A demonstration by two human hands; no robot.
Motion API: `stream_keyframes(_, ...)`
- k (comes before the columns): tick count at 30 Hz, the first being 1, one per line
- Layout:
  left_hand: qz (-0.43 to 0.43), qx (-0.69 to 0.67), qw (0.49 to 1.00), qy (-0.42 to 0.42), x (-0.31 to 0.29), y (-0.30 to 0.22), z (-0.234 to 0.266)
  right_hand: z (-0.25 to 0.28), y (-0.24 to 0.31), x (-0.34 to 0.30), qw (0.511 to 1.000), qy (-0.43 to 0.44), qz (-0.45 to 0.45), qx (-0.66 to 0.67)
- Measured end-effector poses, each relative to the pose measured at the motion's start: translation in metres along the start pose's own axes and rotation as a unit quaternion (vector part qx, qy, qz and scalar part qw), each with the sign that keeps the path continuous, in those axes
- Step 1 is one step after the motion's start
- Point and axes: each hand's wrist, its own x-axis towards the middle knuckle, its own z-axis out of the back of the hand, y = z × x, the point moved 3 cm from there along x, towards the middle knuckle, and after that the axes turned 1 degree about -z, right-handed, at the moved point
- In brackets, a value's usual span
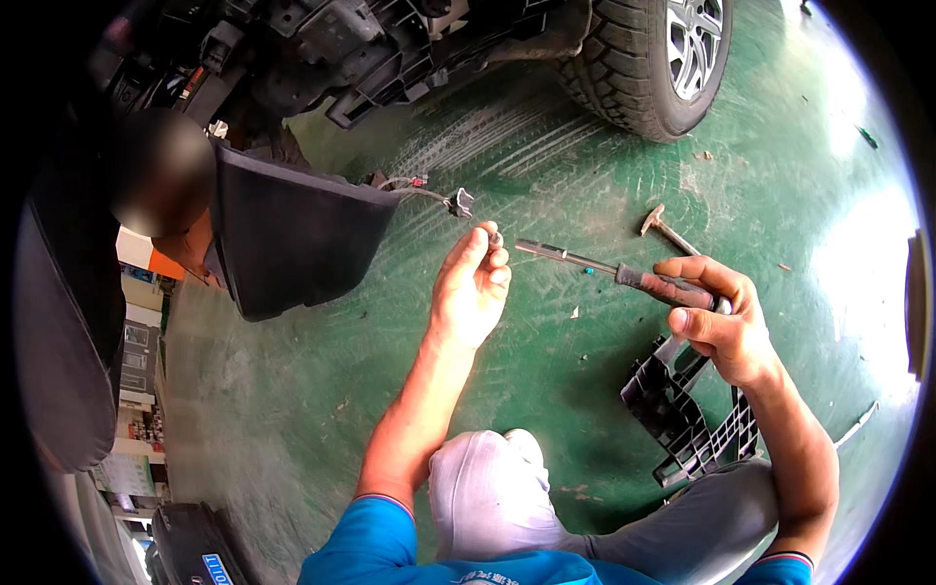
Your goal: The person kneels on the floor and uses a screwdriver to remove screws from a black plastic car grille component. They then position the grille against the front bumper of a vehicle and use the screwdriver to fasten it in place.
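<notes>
Between the thumb and fingertips of my left hand [470, 285] is a small round metal piece [495, 240], too small to name exactly. My right hand [726, 317] is closed on the worn reddish-brown handle of a screwdriver [666, 288]. Its metal shaft points left, and the tip stops a short gap away from the metal piece. Both hands are raised over the green floor in front of my knees. Just beyond my left hand, a dark plug connector [459, 203] hangs on wires from the end of a black bumper section [302, 224].
A vehicle's wheel [648, 63] and exposed underside [361, 49] are at the top. On the floor [302, 390] lie a hammer [668, 228] and, under my right arm, a black plastic bracket [687, 414]. Another person [185, 239] is behind the bumper section at left.
</notes>
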Motion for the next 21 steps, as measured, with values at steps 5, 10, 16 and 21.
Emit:
stream_keyframes(5,-0.005,0.013,0.999,0.037,-0.002,0.006,-0.021,-0.003,-0.007,0.003,0.998,0.011,0.007,0.054)
stream_keyframes(10,-0.045,0.014,0.998,0.031,-0.003,0.005,-0.032,-0.005,-0.004,0.004,0.997,0.039,0.019,0.062)
stream_keyframes(16,-0.030,0.047,0.997,-0.049,0.001,-0.012,-0.046,-0.027,0.019,0.001,0.960,0.043,0.188,-0.205)
stream_keyframes(21,-0.046,0.038,0.998,-0.008,0.038,-0.057,-0.069,-0.061,0.046,0.021,0.913,0.007,0.296,-0.280)
